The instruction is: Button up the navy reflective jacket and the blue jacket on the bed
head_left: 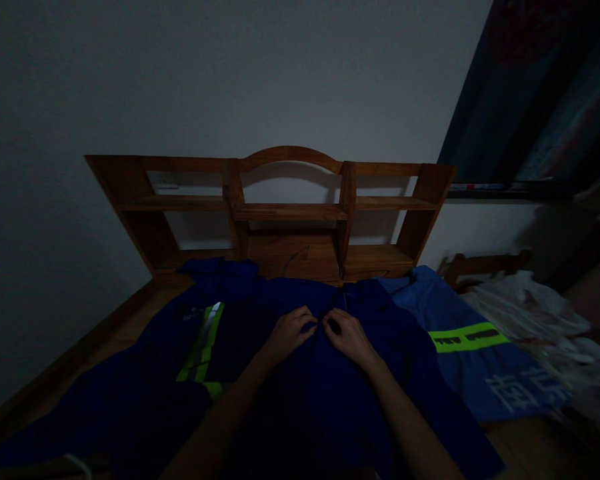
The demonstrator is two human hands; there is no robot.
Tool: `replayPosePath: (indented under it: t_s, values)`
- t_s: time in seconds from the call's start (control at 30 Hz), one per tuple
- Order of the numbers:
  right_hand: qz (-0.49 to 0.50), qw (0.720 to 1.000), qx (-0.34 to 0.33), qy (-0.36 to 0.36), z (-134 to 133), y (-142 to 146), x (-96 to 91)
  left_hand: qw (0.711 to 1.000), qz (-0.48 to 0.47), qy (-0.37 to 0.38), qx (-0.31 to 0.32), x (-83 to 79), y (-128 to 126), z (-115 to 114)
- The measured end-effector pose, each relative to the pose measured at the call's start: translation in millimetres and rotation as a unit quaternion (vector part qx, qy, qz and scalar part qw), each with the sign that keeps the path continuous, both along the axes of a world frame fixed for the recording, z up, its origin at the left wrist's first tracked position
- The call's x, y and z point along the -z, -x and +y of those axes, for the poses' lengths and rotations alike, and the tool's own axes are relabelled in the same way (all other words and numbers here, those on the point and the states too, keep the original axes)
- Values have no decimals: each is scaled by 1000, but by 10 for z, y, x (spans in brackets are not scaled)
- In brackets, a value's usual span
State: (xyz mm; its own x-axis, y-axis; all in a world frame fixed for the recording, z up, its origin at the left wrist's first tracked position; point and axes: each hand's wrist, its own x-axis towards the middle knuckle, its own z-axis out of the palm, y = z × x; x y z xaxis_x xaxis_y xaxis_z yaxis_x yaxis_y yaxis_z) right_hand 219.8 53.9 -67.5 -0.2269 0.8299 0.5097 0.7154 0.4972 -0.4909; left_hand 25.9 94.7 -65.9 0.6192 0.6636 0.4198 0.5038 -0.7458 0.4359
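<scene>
A dark blue work jacket [260,400] with yellow-green reflective stripes lies spread out on a wooden desk [125,327]. My left hand [291,330] and my right hand [347,337] rest close together on the middle of the jacket, near its collar. Both hands have their fingers curled and pinched on the fabric at the front opening. What exactly sits between the fingertips is too dark to make out.
A wooden shelf unit [290,210] stands against the white wall behind the desk. A lighter blue garment part [480,360] with a reflective band and white characters lies to the right. White crumpled material [535,313] and a dark curtain [535,93] are at the far right.
</scene>
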Motion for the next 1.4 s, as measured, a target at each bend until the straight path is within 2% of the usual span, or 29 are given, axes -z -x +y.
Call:
replayPosePath:
  t_s: [0.23,0.53,0.77,0.93,1.27,1.4]
  values:
    - [-10,1000,-12,5,12,-3,31,1000,1,4,-2,1,-7,6]
    - [-24,1000,-6,-20,-23,-2,7,999,2,3,-51,79,-45,21]
    - [-16,1000,-5,-20,10,-14,46,1000,0,29,5,70,29,62]
    - [-20,1000,-1,-18,22,-8,57,1000,-7,19,13,60,35,57]
    - [-46,997,65,-6,37,-18,77,1000,12,-20,-5,71,-28,-3]
    - [-43,997,71,-8,41,-12,82,999,18,-29,-23,85,-44,4]
